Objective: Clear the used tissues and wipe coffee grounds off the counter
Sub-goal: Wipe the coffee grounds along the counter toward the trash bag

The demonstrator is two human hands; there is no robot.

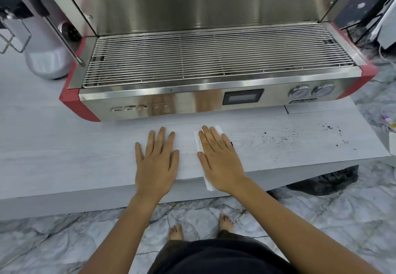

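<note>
Both my hands lie flat on the pale wood-grain counter (64, 155) in front of an espresso machine. My left hand (157, 162) rests palm down on bare counter, fingers straight. My right hand (218, 158) presses flat on a white tissue (198, 143), which shows at the fingertips, beside the thumb, and over the counter's front edge. Dark coffee grounds (285, 137) are scattered on the counter to the right of my right hand, reaching toward the right end. A small dark clump sits right beside my little finger.
The steel and red espresso machine (192, 93) with its wire drip grate stands just behind my hands. A grinder (47, 59) is at the far left. A black bag (325, 181) lies on the marble floor under the counter's right end. My bare feet are below.
</note>
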